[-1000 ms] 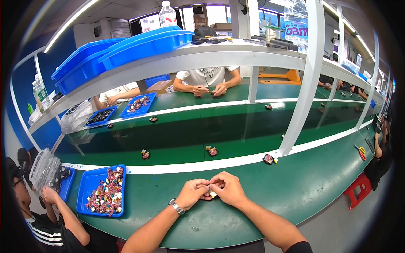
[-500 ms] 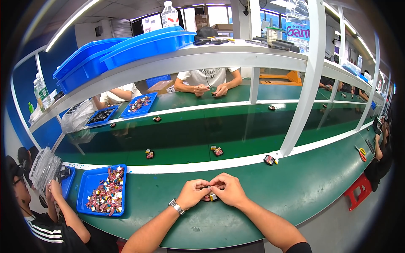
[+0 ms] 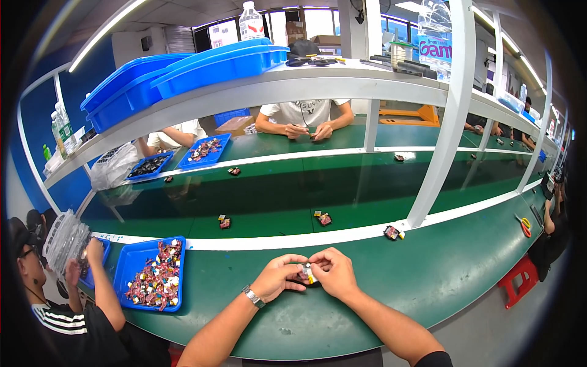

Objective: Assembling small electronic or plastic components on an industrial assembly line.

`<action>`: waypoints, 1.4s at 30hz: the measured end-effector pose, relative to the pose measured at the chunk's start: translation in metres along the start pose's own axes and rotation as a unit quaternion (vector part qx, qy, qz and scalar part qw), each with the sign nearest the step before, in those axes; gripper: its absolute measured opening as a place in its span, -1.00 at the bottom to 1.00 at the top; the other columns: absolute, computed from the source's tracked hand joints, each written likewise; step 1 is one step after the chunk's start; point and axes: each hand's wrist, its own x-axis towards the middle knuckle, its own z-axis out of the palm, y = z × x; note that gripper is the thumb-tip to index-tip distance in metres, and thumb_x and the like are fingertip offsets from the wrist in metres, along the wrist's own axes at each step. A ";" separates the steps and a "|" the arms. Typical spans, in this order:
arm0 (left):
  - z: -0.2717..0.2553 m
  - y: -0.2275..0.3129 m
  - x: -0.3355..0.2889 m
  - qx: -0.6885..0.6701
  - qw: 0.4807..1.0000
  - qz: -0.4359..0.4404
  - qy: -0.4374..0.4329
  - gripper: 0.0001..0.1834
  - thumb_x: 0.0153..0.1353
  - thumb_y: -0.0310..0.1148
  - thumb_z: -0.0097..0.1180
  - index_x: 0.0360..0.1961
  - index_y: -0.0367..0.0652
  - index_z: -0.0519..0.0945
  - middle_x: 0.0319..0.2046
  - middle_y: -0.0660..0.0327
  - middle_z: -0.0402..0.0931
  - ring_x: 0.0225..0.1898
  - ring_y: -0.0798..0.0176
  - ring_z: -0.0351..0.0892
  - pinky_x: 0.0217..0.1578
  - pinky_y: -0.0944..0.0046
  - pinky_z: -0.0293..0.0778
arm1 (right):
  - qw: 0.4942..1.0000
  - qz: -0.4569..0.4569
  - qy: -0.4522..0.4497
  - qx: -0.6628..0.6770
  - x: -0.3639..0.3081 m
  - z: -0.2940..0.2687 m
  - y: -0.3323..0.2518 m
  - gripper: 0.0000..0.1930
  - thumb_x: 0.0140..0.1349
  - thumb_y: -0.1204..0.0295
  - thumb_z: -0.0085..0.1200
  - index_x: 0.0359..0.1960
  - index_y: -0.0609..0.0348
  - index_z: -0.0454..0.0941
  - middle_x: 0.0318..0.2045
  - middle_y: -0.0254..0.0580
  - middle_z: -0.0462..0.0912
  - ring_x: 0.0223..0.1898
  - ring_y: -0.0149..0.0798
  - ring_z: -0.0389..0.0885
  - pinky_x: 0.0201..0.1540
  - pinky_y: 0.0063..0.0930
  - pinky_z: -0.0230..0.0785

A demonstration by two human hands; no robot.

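A small electronic part [image 3: 310, 277] with a white and yellow block and some dark edging is held just above the green bench [image 3: 244, 330]. My left hand [image 3: 276, 279] pinches it from the left side, and a metal-banded watch [image 3: 253, 296] is on that wrist. From the other side, the thumb and bent fingers of my right hand [image 3: 334, 273] close on the same part. The fingers cover much of it, so its exact kind cannot be made out. Left of my hands is a blue tray [image 3: 127, 260] heaped with similar small reddish, white and yellow parts [image 3: 156, 278].
A white post [image 3: 443, 122] rises beyond my right hand, with a small part [image 3: 391, 232] near its foot. Parts ride on the green conveyor belt [image 3: 269, 214]. Yellow-handled scissors [image 3: 524, 225] lie far right. A co-worker [image 3: 67, 312] sits close at left; another [image 3: 306, 116] works opposite.
My fingers have spread a little, and more of the part's white and yellow block shows. Parts on the belt have shifted slightly right. The left co-worker's hand has risen by the plastic trays.
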 end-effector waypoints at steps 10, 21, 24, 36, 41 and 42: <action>-0.006 -0.019 0.008 -0.075 0.993 0.084 -0.035 -0.60 0.38 -0.42 0.00 0.21 -0.30 0.37 -0.05 0.13 0.56 -0.08 0.29 0.58 -0.08 0.29 0.53 | 0.994 0.078 0.042 0.056 0.004 0.002 0.008 -0.84 0.18 0.64 0.14 -0.19 0.35 0.57 -0.30 -0.20 0.63 -0.34 -0.46 0.62 -0.25 -0.61 0.53; 0.002 -0.018 0.010 -0.050 0.992 0.119 0.014 -0.59 0.43 -0.35 -0.04 0.22 -0.34 0.41 0.03 0.13 0.54 0.03 0.26 0.55 0.09 0.13 0.51 | 0.997 0.055 0.012 0.050 0.006 -0.001 0.016 -0.83 0.17 0.55 0.21 -0.21 0.34 0.60 -0.35 -0.25 0.65 -0.35 -0.47 0.62 -0.25 -0.60 0.52; -0.005 -0.022 0.012 -0.041 0.987 0.154 0.007 -0.59 0.43 -0.38 -0.05 0.23 -0.34 0.39 0.07 0.11 0.52 0.06 0.25 0.53 0.09 0.11 0.51 | 0.999 0.016 0.028 0.037 0.003 0.001 0.005 -0.83 0.16 0.53 0.22 -0.22 0.33 0.65 -0.34 -0.25 0.67 -0.35 -0.47 0.64 -0.24 -0.59 0.53; -0.006 -0.022 0.013 0.004 0.986 0.169 0.017 -0.60 0.39 -0.46 -0.02 0.21 -0.36 0.41 0.08 0.09 0.50 0.05 0.23 0.53 0.03 0.16 0.54 | 0.999 0.012 0.037 0.014 0.001 0.004 0.005 -0.81 0.16 0.50 0.22 -0.20 0.32 0.64 -0.36 -0.22 0.68 -0.35 -0.46 0.64 -0.25 -0.58 0.53; -0.008 -0.022 0.014 -0.010 0.989 0.147 0.020 -0.60 0.38 -0.47 -0.01 0.21 -0.36 0.40 0.07 0.08 0.51 0.04 0.22 0.54 0.03 0.16 0.54 | 0.999 0.040 0.016 0.012 0.004 0.003 0.007 -0.80 0.16 0.47 0.23 -0.21 0.34 0.64 -0.36 -0.19 0.71 -0.35 -0.47 0.66 -0.25 -0.56 0.53; -0.008 -0.022 0.014 -0.022 0.989 0.143 0.016 -0.59 0.37 -0.47 0.00 0.22 -0.36 0.40 0.07 0.07 0.51 0.04 0.22 0.54 0.03 0.16 0.54 | 0.999 0.039 0.027 0.001 0.005 0.003 0.008 -0.80 0.17 0.47 0.23 -0.22 0.34 0.64 -0.37 -0.19 0.72 -0.36 -0.47 0.66 -0.26 -0.56 0.53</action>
